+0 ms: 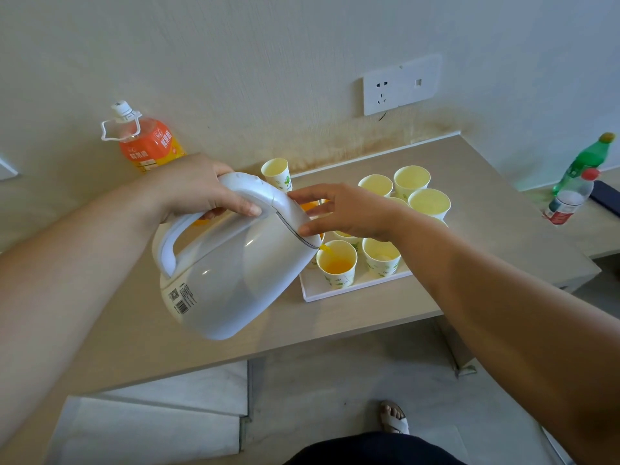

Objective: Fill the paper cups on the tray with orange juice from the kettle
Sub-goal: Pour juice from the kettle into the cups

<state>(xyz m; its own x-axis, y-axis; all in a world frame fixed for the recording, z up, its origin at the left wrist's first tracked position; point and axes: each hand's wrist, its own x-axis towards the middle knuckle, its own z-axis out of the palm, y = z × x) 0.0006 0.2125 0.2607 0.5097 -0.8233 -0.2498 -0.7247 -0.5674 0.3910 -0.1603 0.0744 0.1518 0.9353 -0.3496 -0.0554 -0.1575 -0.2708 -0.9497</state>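
Beige wall [235, 62] w/ a white socket plate [399, 85] backs a tan counter [486, 203] running across mid-frame; floor & a sandalled foot show at the btm. Biggest item is the white plastic kettle [235, 263], left of ctr, tipped spout-down toward the white tray [335, 292] at ctr-right. Expect it to be fairly heavy, w/ juice shifting fwd as it tilts. The shell is smooth & prob. slick, so the loop handle is the place to hold it, not the body, and that's where you have it. Your left hand [198, 186] comes in from the left edge, fingers curled over the handle's top in a firm grasp. Your right hand [345, 209] reaches in from lower right w/ the wrist above the cups, fingers nearly straight & spread. Its tips & thumb lie on the lid near the spout, steadying rather than clutching. The paper cups are thin-walled & light, easy to tip or crush, so mind the spout & that right wrist. The front cup [336, 263] at the tray's near edge sits right under the spout, partly full of orange, w/ a thin stream [325, 249] dropping in. The neighbour cup [381, 255] to its right looks empty, as do the back cups [412, 179] at the tray's upper right. A hidden cup [308, 206] peeking behind the lid shows orange, prob. filled. The juice bottle [147, 142] at upper left & the green bottle [583, 169] at far right stand apart from the work.
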